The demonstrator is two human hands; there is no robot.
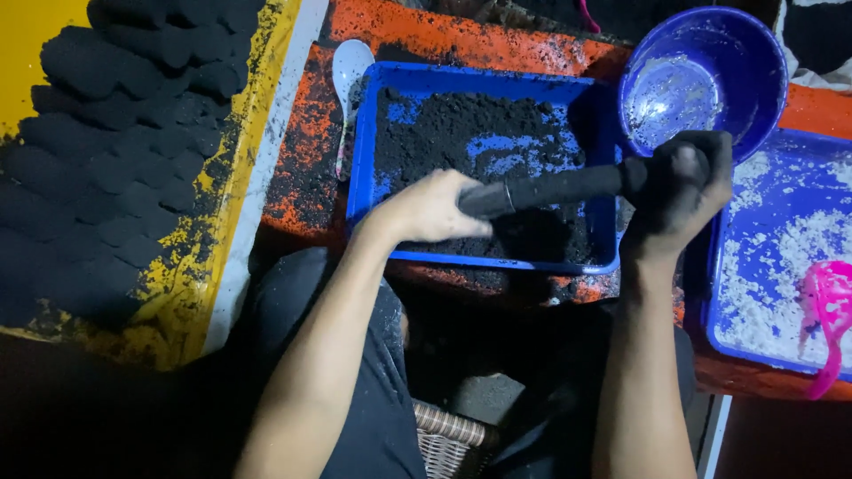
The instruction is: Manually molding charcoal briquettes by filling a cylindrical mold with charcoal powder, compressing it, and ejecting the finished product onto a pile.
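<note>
Left hand (430,208) wrapped around one end of a black rod (550,189), fingers (470,226) curled tight over it, skin mostly clean. Right hand (679,191) coated in black powder, clamped around the opposite end, fingers (710,160) closed over the tip. Rod held level between both hands, just above the near edge of a blue tray (368,160) half filled with black powder (470,133). White spoon (348,75) beyond and to the left of the left fingers, lying beside the tray's left wall on the orange, soot-smeared worktop (306,151). Blue bowl (754,53) directly beyond the right fingers, touching the tray's far right corner, a pale film inside. Second blue tray (834,168) to the right of the right fingers, holding white powder (772,275) and a pink scoop (830,315) near its right edge. Rows of black lumps (115,151) well to the left of the left fingers, laid out on a yellow board (177,293). Dark-clothed knees below both forearms, a bit of woven wicker seat (448,435) between them.
</note>
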